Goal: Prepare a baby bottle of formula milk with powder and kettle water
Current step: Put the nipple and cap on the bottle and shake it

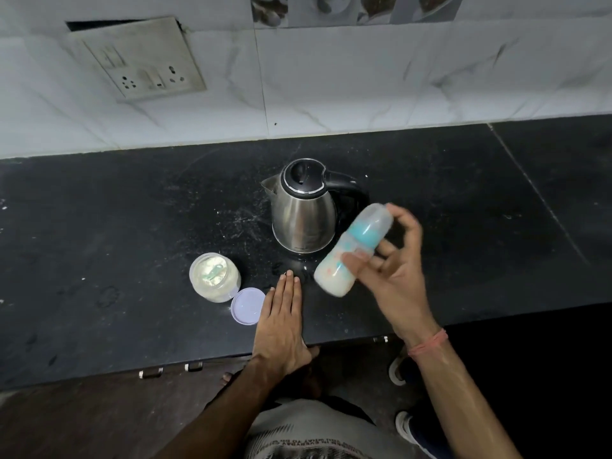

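My right hand [394, 270] grips a baby bottle [341, 263] above the black counter [116, 246], tilted with its clear cap and teal collar up toward the right. The bottle holds white milk and looks blurred. My left hand [281, 316] rests flat on the counter near its front edge, fingers straight. A steel kettle [304, 210] with a black lid stands just behind both hands, its spout to the left. Left of my left hand stands an open powder jar [215, 276] with a scoop inside, and its lilac lid [248, 305] lies beside it.
White powder specks and wet spots mark the counter around the kettle. A tiled wall with a socket plate [139, 61] rises behind. The counter's front edge runs below my hands, with feet in shoes on the floor at lower right.
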Demonstrator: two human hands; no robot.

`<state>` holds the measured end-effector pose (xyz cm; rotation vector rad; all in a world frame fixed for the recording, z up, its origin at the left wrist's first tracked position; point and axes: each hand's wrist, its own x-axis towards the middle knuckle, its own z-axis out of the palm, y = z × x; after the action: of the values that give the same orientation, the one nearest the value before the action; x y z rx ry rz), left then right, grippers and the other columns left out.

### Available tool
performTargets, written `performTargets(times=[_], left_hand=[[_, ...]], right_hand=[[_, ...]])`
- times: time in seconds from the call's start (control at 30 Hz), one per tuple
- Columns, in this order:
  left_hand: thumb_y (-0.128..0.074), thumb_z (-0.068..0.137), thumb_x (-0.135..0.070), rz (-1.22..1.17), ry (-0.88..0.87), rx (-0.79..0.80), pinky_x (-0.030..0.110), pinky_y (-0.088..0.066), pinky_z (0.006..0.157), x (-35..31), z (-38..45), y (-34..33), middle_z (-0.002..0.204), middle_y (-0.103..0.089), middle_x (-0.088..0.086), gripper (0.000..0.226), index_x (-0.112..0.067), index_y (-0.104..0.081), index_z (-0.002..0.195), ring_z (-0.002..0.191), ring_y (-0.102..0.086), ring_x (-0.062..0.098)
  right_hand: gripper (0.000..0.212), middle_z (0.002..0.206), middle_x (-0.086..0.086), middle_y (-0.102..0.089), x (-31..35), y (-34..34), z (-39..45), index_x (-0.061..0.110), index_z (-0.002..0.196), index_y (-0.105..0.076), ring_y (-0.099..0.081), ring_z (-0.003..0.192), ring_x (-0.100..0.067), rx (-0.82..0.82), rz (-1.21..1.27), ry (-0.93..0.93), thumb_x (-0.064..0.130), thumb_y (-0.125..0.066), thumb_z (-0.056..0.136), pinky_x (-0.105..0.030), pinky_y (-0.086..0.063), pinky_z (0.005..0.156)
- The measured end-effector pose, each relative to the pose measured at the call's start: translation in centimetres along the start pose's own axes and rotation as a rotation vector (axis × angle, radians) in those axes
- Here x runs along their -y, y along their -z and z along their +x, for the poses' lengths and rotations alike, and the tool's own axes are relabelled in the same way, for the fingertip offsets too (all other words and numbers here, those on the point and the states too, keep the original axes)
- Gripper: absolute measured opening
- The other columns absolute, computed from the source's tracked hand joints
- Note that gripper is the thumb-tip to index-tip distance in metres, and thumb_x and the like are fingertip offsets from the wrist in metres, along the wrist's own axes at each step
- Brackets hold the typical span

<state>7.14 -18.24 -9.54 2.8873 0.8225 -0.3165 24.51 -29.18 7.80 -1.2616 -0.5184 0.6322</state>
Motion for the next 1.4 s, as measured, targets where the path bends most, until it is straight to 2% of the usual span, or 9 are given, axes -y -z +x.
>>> performTargets(times=[0.13, 0.3, 0.47, 0.67, 0.83, 0.97, 1.17, 1.3, 1.4], left_hand=[[-0.054, 0.078, -0.088, 0.026, 0.008, 0.006, 0.053, 0.002, 0.144, -0.3, -0.1, 0.2, 0.184, 0.033, 0.024, 0.154, 0.002, 0.023, 0.175, 0.177, 0.019, 0.037], [-0.057, 0.078, -0.087, 0.025, -0.002, 0.014, 0.054, 0.001, 0.144, -0.2, 0.0, 0.0, 0.185, 0.030, 0.024, 0.153, 0.000, 0.021, 0.177, 0.177, 0.015, 0.038], [-0.055, 0.074, -0.087, 0.028, 0.007, -0.001, 0.053, -0.001, 0.144, -0.2, -0.1, 0.1, 0.186, 0.028, 0.024, 0.155, 0.003, 0.018, 0.176, 0.178, 0.014, 0.037], [-0.054, 0.074, -0.084, 0.007, 0.005, 0.012, 0.053, 0.000, 0.143, -0.1, 0.0, 0.0, 0.186, 0.029, 0.022, 0.151, -0.001, 0.016, 0.179, 0.177, 0.016, 0.037], [-0.055, 0.079, -0.083, 0.033, 0.008, 0.024, 0.052, 0.004, 0.143, -0.4, -0.2, 0.6, 0.186, 0.028, 0.023, 0.149, 0.000, 0.020, 0.177, 0.177, 0.020, 0.036], [-0.056, 0.078, -0.079, 0.009, -0.013, 0.021, 0.053, 0.005, 0.142, -0.2, -0.2, 0.5, 0.186, 0.028, 0.022, 0.145, -0.006, 0.017, 0.180, 0.176, 0.022, 0.037], [-0.053, 0.077, -0.085, 0.021, 0.010, 0.014, 0.053, 0.003, 0.143, -0.2, -0.1, 0.3, 0.184, 0.033, 0.024, 0.151, 0.001, 0.022, 0.176, 0.177, 0.020, 0.037], [-0.054, 0.077, -0.081, 0.003, -0.009, 0.016, 0.052, 0.005, 0.143, -0.1, -0.1, -0.1, 0.185, 0.031, 0.022, 0.146, -0.006, 0.018, 0.179, 0.176, 0.022, 0.037], [-0.054, 0.076, -0.081, 0.012, -0.003, 0.012, 0.052, 0.006, 0.143, -0.1, 0.0, 0.0, 0.187, 0.026, 0.023, 0.147, -0.003, 0.016, 0.179, 0.177, 0.020, 0.037]], right_hand=[[0.092, 0.138, -0.013, -0.077, 0.2, 0.0, 0.3, 0.033, 0.158, -0.035, -0.081, 0.119, -0.029, -0.189, 0.066, 0.033, 0.017, -0.095, 0.090, -0.046, -0.067, 0.098], [0.097, 0.138, -0.009, -0.078, 0.0, 0.4, -1.1, 0.043, 0.157, -0.039, -0.082, 0.117, -0.032, 0.257, -0.212, -0.126, 0.020, -0.098, 0.083, -0.054, -0.068, 0.097], [0.084, 0.137, -0.012, -0.078, 0.9, -0.1, -0.4, 0.040, 0.152, -0.040, -0.080, 0.122, -0.030, -0.260, 0.126, 0.004, 0.014, -0.093, 0.092, -0.054, -0.067, 0.100], [0.090, 0.131, -0.011, -0.080, 0.7, -1.3, -1.5, 0.032, 0.155, -0.041, -0.083, 0.111, -0.031, 0.045, -0.023, -0.077, 0.002, -0.093, 0.088, -0.043, -0.069, 0.092], [0.084, 0.138, -0.011, -0.078, 0.6, -2.6, -2.1, 0.038, 0.154, -0.041, -0.079, 0.123, -0.033, -0.221, 0.149, -0.003, 0.014, -0.092, 0.091, -0.052, -0.066, 0.100], [0.091, 0.135, -0.015, -0.078, 0.4, -2.4, -2.7, 0.037, 0.154, -0.042, -0.082, 0.114, -0.035, 0.054, -0.009, -0.068, 0.011, -0.096, 0.086, -0.043, -0.069, 0.092], [0.087, 0.134, -0.010, -0.080, 1.3, -1.2, -1.1, 0.031, 0.156, -0.037, -0.081, 0.119, -0.030, -0.281, 0.120, -0.013, 0.011, -0.092, 0.091, -0.051, -0.068, 0.098], [0.091, 0.132, -0.012, -0.080, 0.8, -1.9, -1.9, 0.035, 0.154, -0.042, -0.083, 0.113, -0.032, 0.094, -0.044, -0.107, 0.008, -0.096, 0.085, -0.041, -0.069, 0.090], [0.087, 0.134, -0.012, -0.079, 1.0, -2.0, -1.6, 0.036, 0.154, -0.044, -0.082, 0.116, -0.033, -0.006, 0.047, -0.032, 0.006, -0.093, 0.088, -0.043, -0.069, 0.092]])
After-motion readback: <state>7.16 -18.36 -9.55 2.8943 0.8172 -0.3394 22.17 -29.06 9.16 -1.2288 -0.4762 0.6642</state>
